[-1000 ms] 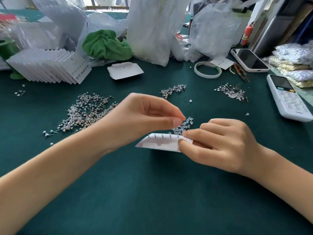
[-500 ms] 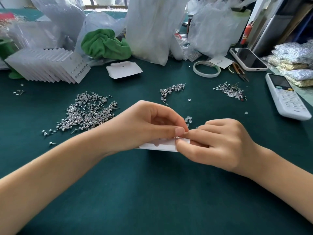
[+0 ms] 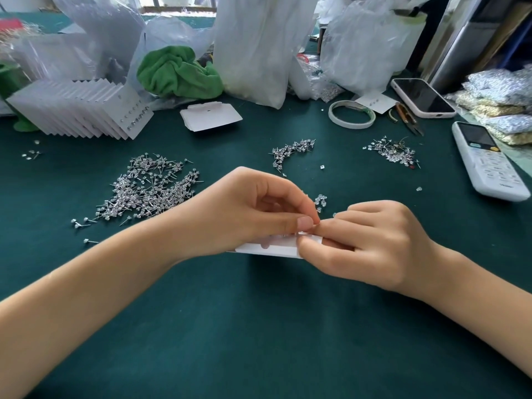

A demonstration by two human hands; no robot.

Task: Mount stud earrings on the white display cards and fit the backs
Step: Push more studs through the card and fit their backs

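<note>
Both hands (image 3: 247, 208) pinching white display card (image 3: 276, 249)

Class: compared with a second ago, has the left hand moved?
Yes. The left hand has come down over the white card, closing on the right hand; the remote stays put.

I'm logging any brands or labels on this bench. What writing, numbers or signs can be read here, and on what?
None can be read for certain.
White remote control: a small logo near its lower end and marks on its keys, too blurred to read.
Smartphone: screen dark, no text.
White display card held between the hands: no print visible.
Stack of filled cards: only studs show, no print.
</note>
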